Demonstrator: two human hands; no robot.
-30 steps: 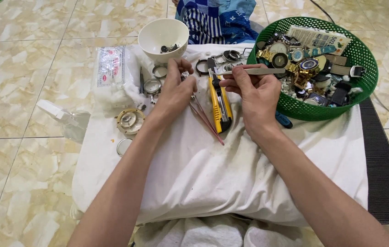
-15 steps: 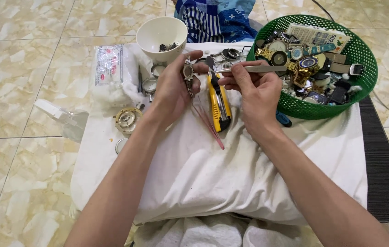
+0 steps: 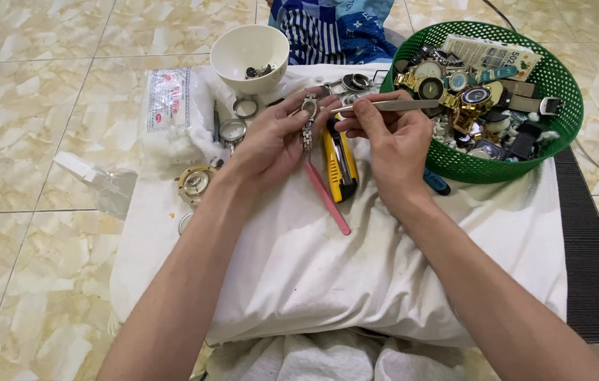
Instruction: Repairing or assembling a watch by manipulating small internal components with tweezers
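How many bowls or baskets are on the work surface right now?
2: a white bowl at the top, left of centre, and a green basket of watches at the top right. None seems hidden.

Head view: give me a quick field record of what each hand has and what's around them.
left hand: holds a small watch with metal band, raised off the cloth
right hand: grips tweezers, tips pointing at the watch
surface: white cloth on tiled floor
under hands: yellow knife, pink stick
bowl: white, small dark parts inside
basket: green, full of watches, right of hands
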